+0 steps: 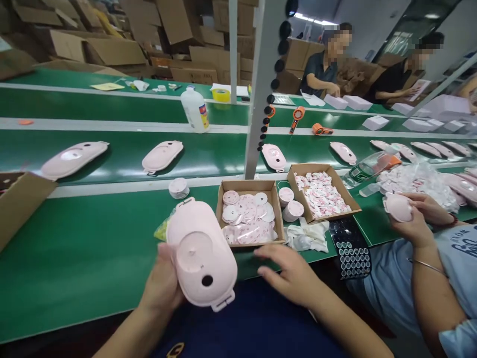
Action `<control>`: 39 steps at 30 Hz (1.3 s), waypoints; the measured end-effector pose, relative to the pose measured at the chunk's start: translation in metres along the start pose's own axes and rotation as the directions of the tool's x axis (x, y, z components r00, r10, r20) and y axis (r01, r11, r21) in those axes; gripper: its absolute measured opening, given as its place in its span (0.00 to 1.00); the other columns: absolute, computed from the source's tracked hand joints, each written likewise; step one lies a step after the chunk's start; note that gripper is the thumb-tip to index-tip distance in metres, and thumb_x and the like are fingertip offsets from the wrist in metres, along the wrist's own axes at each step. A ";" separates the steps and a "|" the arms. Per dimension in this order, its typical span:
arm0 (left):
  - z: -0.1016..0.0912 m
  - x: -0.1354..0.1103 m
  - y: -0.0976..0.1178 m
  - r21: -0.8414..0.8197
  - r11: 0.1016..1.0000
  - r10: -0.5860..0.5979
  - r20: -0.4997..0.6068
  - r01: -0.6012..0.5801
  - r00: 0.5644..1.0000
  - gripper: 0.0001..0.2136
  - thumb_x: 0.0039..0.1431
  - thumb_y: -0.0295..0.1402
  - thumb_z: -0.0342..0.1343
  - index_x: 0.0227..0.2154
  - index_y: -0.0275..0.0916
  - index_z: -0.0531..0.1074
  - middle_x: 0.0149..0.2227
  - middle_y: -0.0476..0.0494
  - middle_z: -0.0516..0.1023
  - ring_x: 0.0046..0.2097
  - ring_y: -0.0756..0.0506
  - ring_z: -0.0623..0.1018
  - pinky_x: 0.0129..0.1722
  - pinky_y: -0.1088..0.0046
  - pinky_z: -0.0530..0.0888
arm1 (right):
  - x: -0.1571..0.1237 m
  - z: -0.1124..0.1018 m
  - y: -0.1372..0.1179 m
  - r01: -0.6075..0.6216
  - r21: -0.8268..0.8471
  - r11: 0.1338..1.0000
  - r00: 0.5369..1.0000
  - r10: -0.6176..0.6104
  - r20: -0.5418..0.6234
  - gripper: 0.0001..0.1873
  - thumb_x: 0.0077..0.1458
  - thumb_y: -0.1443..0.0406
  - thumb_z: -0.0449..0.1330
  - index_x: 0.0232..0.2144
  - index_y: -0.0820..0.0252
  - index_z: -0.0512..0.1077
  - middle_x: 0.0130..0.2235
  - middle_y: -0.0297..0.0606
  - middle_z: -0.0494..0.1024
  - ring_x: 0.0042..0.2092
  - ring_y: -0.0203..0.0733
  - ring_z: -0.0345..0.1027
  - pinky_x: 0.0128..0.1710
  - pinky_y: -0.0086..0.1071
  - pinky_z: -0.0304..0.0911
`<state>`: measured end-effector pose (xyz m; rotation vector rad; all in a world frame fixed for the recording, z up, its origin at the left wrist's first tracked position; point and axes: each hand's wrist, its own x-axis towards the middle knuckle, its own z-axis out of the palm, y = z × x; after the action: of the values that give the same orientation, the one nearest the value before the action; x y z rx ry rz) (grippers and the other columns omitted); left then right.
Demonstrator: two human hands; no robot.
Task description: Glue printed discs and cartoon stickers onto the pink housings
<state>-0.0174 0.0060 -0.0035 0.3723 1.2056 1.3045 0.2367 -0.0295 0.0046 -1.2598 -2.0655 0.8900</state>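
At the green table (93, 263), left hand (164, 278) grips pink cover (199, 248), right hand (292, 273) apart.

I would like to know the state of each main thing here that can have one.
Pink shell: held, tilted
Left hand: gripping the shell
Right hand: open, nothing held
Box of round discs: open-topped, filled
Box of small packets: open-topped, filled
White bottle: upright
Clear bottle: lying down
White cloth: crumpled

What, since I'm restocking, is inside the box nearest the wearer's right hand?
Loose pink and white discs, plus a patterned pile along the near side; anything beneath them is covered.
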 end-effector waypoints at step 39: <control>0.000 -0.006 -0.018 -0.168 0.970 -0.020 0.662 0.174 0.749 0.25 0.60 0.48 0.57 0.57 0.42 0.69 0.53 0.38 0.78 0.56 0.32 0.74 0.57 0.52 0.69 | 0.018 0.020 -0.045 0.430 -0.658 0.618 0.871 -0.475 0.124 0.17 0.59 0.59 0.57 0.51 0.47 0.72 0.57 0.33 0.76 0.60 0.48 0.67 0.67 0.51 0.38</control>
<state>-0.0063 -0.0049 -0.0145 0.5434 0.4636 1.0601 0.1905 -0.0330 0.0293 -0.9496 -2.5850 -0.1729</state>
